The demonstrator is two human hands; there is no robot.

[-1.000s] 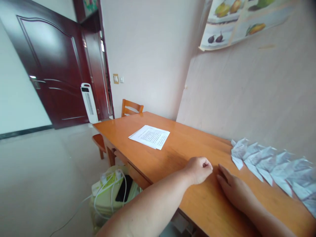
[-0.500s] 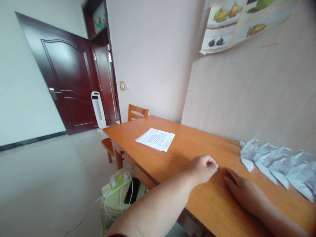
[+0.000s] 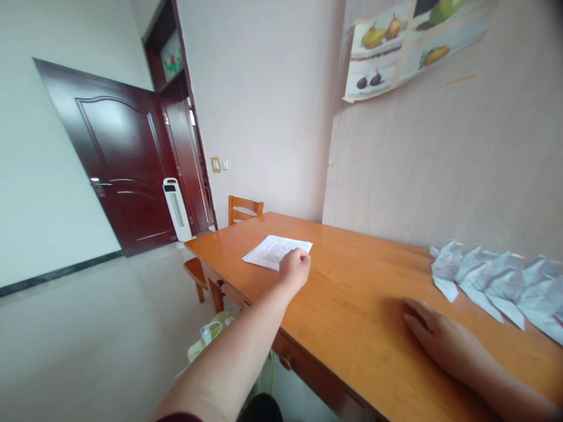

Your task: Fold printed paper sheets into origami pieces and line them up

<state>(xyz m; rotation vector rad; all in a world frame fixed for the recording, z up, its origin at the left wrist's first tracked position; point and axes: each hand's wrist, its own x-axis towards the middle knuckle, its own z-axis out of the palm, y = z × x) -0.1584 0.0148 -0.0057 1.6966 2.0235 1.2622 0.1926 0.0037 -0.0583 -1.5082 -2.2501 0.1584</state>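
Left forearm (image 3: 229, 357) is swinging out leftward; it's now blocking the dark slab that was showing near the white plug (image 3: 206, 336). Printed sheets (image 3: 266, 253) are lying flat on the counter (image 3: 352, 275), left of both hands, in the same spot as a second ago.

Main change: left hand (image 3: 295, 271) is leaving its place beside the other one and is now overlapping the sheets' near right corner. Reads as the sheets becoming the thing in play. Its fingers are curling in; can't tell if they're touching or pinching paper. Below it, a drawer knob (image 3: 285, 361) is now showing.

Right hand (image 3: 437, 340) is staying put, resting on the counter, fingers loosely extended, thumb slightly apart, no visible hold. Far right, folded papers (image 3: 495, 281) are still sitting in their row, nobody touching them.
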